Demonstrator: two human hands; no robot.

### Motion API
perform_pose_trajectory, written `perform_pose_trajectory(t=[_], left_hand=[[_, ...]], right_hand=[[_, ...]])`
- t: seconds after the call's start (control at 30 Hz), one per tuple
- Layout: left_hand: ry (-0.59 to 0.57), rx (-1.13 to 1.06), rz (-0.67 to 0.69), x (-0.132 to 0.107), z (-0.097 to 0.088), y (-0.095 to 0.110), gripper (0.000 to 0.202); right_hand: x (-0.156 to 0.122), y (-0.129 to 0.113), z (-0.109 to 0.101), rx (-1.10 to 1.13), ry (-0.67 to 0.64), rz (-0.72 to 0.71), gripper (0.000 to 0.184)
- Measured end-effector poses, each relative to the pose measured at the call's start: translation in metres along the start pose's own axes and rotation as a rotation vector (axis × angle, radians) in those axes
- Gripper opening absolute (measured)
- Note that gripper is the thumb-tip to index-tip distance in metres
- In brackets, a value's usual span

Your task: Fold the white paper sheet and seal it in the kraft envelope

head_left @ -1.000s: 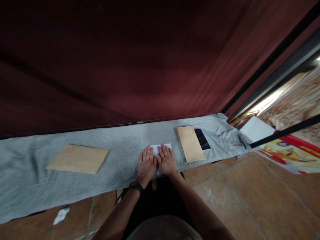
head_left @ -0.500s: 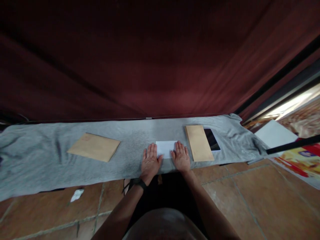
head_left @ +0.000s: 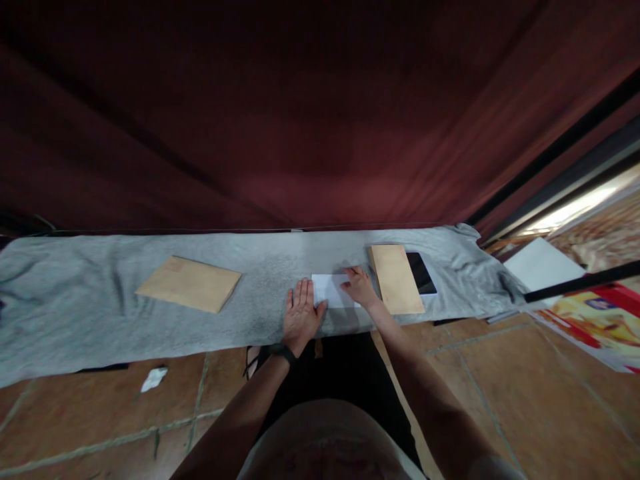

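A small white sheet of paper (head_left: 331,293) lies on the grey cloth in front of me, close to the front edge. My left hand (head_left: 301,315) rests flat at its left edge, fingers stretched forward and thumb out over the paper. Above the right end of the sheet is my right hand (head_left: 359,287), its fingers bent and pointing left, with a gap between thumb and fingertips. Whether those fingertips touch the paper is hard to make out. Just right of that hand lies a stack of brown envelopes (head_left: 399,280), partly over a dark phone or tablet (head_left: 421,273).
Another brown envelope (head_left: 190,285) lies at the left on the grey cloth (head_left: 265,257). A dark red curtain (head_left: 310,133) hangs behind the cloth. On the tiled floor is a crumpled white tissue (head_left: 154,379). A white panel (head_left: 543,265) and a red-yellow printed box (head_left: 595,320) are at right.
My right hand has risen from lying flat at the paper's right edge and turned leftward, fingers bending. My left hand stays flat in place. The view has shifted slightly.
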State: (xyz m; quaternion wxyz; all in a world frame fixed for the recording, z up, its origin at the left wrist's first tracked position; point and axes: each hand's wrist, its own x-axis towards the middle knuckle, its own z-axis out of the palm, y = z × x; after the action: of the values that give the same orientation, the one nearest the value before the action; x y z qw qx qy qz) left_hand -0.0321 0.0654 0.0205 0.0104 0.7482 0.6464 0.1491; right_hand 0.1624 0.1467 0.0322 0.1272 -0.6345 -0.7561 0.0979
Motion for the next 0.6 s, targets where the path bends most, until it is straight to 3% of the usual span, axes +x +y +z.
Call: perform_pose_trajectory(t=[0.4, 0.6], left_hand=[[0.034, 0.012, 0.005, -0.001, 0.004, -0.003, 0.071], [0.055, 0.003, 0.02, -0.002, -0.001, -0.004, 0.07]], right_hand=[[-0.006, 0.0, -0.004, 0.041, 0.0, -0.035, 0.033], [-0.026, 0.006, -0.008, 0.158, 0.032, -0.179, 0.028]])
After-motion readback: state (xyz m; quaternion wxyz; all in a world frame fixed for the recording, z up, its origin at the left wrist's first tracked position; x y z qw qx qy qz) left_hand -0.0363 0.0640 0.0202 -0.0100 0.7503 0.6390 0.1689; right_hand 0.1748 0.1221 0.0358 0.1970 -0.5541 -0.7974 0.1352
